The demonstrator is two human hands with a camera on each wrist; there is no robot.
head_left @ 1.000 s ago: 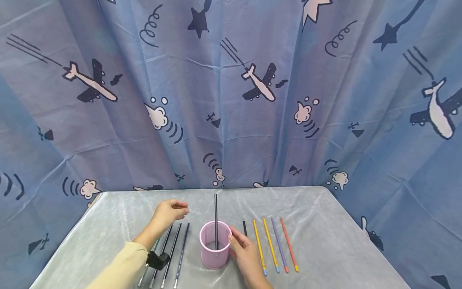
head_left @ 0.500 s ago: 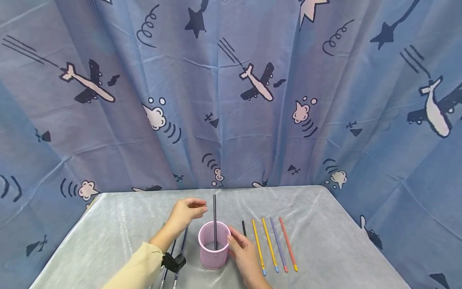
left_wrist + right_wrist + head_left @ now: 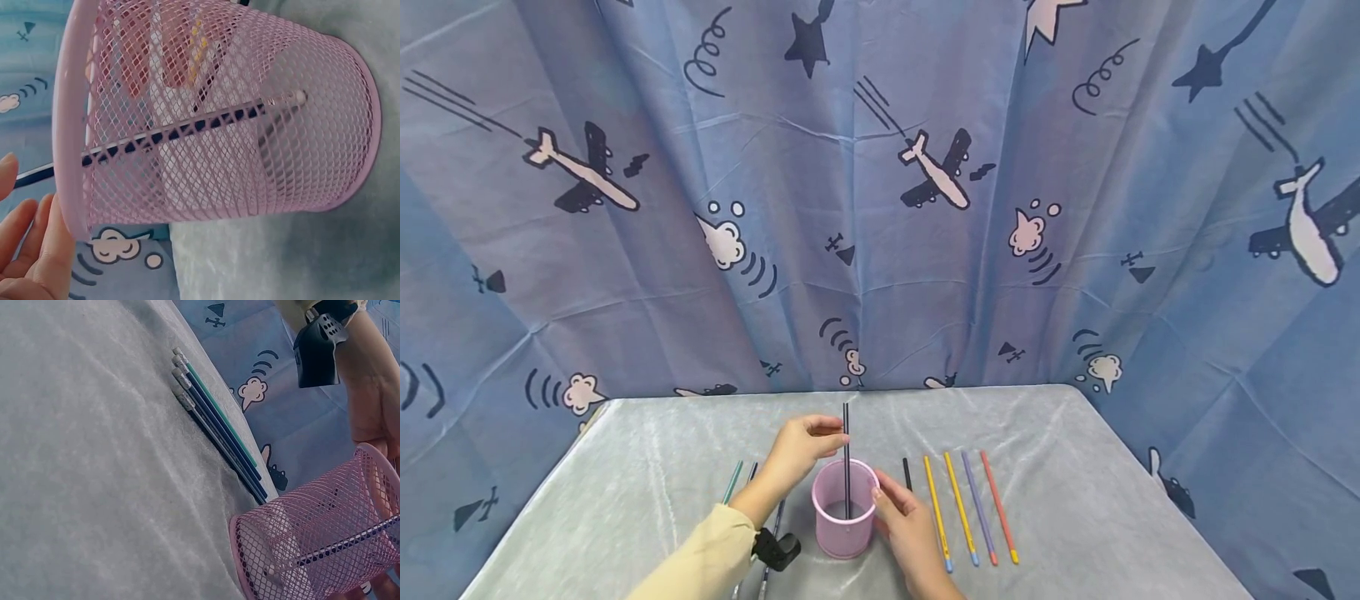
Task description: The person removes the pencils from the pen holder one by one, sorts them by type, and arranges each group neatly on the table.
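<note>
My right hand (image 3: pixel 912 529) grips the side of a pink mesh pencil cup (image 3: pixel 844 537), thumb at the rim. A dark pencil (image 3: pixel 847 483) stands nearly upright in the cup, its eraser end (image 3: pixel 300 97) down near the bottom. Around the pencil's upper part comes my left hand (image 3: pixel 801 447). In the left wrist view the thumb tip is right at the pencil, while the other fingers (image 3: pixel 50 262) lie below it with a gap, close to the rim. Through the mesh, parts of the right hand's fingers (image 3: pixel 178 59) show behind the cup.
Left of the cup lie several dark blue and teal pencils (image 3: pixel 219 425), partly hidden by the left arm in the head view. To its right lie a black pencil (image 3: pixel 907 473), two yellow ones (image 3: pixel 937 512), a purple one (image 3: pixel 980 508) and a red one (image 3: pixel 1000 508). A patterned curtain (image 3: pixel 880 208) hangs behind the table.
My left hand has moved right, from above the left-hand pencils to the pencil in the cup. My right hand and the cup have stayed in place.
</note>
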